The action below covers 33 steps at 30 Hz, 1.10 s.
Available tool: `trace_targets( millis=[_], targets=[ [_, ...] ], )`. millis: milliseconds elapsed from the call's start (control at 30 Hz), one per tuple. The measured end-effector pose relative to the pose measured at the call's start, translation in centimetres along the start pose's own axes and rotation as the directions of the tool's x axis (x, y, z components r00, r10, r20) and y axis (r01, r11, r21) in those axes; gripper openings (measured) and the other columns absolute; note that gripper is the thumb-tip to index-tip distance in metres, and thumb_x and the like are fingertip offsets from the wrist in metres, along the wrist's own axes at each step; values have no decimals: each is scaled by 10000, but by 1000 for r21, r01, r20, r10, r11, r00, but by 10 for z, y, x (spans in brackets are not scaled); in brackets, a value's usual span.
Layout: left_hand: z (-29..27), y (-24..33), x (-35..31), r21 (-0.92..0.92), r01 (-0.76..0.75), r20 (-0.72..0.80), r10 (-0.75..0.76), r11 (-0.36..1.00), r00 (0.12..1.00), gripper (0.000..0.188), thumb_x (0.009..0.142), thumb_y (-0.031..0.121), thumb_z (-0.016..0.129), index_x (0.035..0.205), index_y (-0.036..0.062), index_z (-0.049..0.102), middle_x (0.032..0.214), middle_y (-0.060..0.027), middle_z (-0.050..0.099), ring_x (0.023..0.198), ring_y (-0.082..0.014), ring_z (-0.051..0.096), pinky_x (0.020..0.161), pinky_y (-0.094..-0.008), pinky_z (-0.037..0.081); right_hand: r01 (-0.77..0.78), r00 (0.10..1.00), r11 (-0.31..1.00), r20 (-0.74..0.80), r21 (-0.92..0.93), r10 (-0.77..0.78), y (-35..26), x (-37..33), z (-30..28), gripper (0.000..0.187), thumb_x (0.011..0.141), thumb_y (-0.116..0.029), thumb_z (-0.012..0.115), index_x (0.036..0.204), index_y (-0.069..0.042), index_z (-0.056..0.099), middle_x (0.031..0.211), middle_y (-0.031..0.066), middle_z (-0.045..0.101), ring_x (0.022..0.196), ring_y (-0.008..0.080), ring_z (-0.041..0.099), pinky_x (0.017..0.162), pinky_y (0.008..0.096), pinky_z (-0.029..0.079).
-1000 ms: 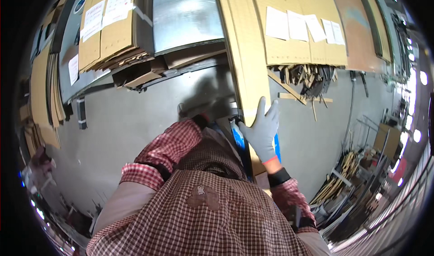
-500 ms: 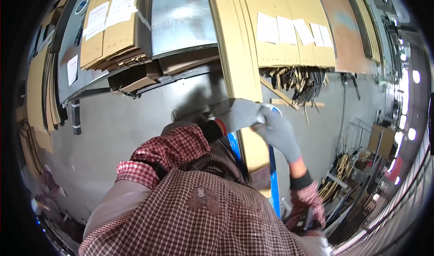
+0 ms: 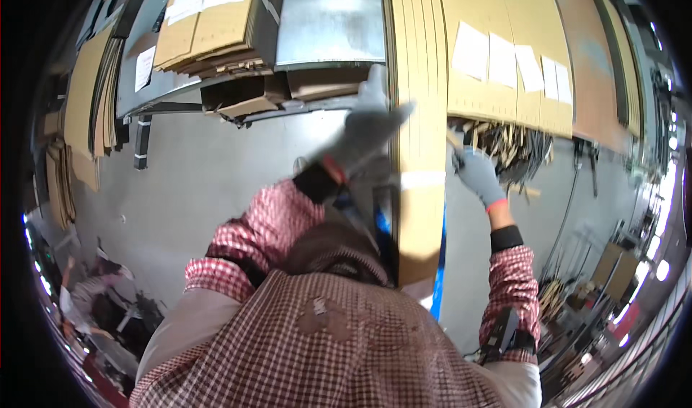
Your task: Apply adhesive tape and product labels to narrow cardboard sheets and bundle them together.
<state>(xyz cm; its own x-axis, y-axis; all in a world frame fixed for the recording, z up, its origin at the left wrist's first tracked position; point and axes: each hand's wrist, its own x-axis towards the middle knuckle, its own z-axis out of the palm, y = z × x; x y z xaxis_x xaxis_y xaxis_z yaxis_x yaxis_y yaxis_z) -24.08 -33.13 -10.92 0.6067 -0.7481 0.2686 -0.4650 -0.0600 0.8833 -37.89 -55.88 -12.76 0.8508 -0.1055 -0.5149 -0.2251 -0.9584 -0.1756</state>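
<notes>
A long narrow stack of folded cardboard (image 3: 417,130) runs away from my body. A pale strip, seemingly tape (image 3: 422,179), lies flat across it. My left hand (image 3: 366,123), in a grey glove and smeared by motion, is over the stack's left edge with fingers stretched out and thumb spread. It holds nothing visible. My right hand (image 3: 479,176), also gloved in grey, is just off the stack's right edge. Its fingers are curled, and a small dark patch shows at their tips. Whatever they may hold cannot be made out.
Wider cardboard stacks with white paper sheets (image 3: 501,60) lie ahead right, cut strips (image 3: 512,145) beneath their edge. A metal-topped table (image 3: 331,22) and another cardboard stack (image 3: 216,29) stand ahead left. Blue supports (image 3: 438,264) show under the narrow stack. A person (image 3: 104,293) is at lower left.
My hands, together over the stack before, have parted: the left moved forward and left, the right moved out to the right edge. The pale strip now shows. The view has shifted.
</notes>
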Motion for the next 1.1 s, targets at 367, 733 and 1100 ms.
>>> trace_targets(
  millis=[367, 733, 1100],
  targets=[
    [-44, 65, -61, -220, 603, 582, -393, 766, 712, 812, 763, 209, 717, 1379, -135, 317, 862, -128, 635, 743, -149, 598, 665, -292, 495, 88, 984, 655, 36, 751, -173, -114, -100, -108, 217, 806, -146, 589, 982, -48, 668, 812, 212, 628, 730, 389, 603, 663, 421, 496],
    [-61, 38, -64, -65, 653, 430, -569, 755, 701, 420, 837, 137, 642, 1208, -42, 556, 786, -106, 663, 697, -177, 647, 627, -312, 509, -144, 990, 940, 46, 309, 136, -33, -50, -78, 232, 782, -129, 645, 973, -20, 719, 889, 150, 715, 809, 283, 683, 729, 352, 517],
    [29, -80, -74, -301, 804, 676, -480, 512, 559, 234, 902, 211, 566, 1054, 48, 636, 913, -90, 651, 787, -175, 623, 734, -343, 515, 151, 874, 600, -390, 786, 291, -66, -15, -1, 331, 843, -167, 642, 1124, 7, 630, 1003, 172, 672, 906, 245, 639, 848, 337, 486]
  ],
)
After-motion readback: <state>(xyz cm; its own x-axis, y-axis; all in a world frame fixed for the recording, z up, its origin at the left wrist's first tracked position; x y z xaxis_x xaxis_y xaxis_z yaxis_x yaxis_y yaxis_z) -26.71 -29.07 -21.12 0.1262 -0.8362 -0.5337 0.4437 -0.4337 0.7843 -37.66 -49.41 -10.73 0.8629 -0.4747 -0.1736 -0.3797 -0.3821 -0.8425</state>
